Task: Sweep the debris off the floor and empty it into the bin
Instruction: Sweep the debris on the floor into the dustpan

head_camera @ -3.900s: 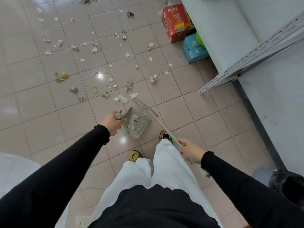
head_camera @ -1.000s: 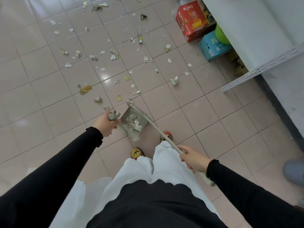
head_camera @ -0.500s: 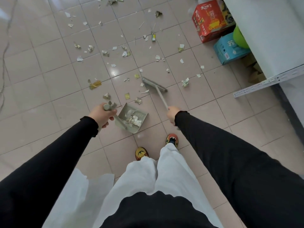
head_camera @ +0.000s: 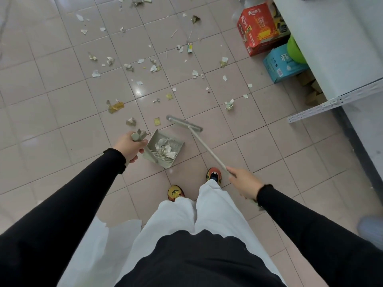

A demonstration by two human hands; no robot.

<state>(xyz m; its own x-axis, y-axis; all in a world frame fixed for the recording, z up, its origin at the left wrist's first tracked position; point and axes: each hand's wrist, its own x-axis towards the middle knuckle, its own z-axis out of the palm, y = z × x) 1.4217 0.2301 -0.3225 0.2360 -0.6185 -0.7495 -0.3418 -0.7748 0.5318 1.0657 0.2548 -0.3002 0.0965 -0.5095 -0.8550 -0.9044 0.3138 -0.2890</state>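
My left hand [head_camera: 129, 147] grips the upright handle of a grey dustpan [head_camera: 152, 145] that rests on the pink tiled floor and holds crumpled paper scraps [head_camera: 165, 149]. My right hand [head_camera: 244, 183] holds the long handle of a grey broom [head_camera: 209, 151]. The broom head [head_camera: 184, 123] lies on the floor just beyond the dustpan's mouth. Scattered paper debris [head_camera: 154, 67] covers the tiles farther ahead, with a yellow wrapper [head_camera: 116, 106] to the left. No bin is in view.
A red carton [head_camera: 259, 30] and a blue carton [head_camera: 284, 65] stand at the upper right beside a white shelf unit [head_camera: 331, 48] with a perforated metal rail [head_camera: 335, 103]. A green ball [head_camera: 296, 50] sits behind the blue carton. My shoes [head_camera: 213, 175] are just behind the dustpan.
My right hand has drawn back toward my body along the broom handle. The broom head has moved closer to the dustpan. The dustpan stays in place with scraps in it.
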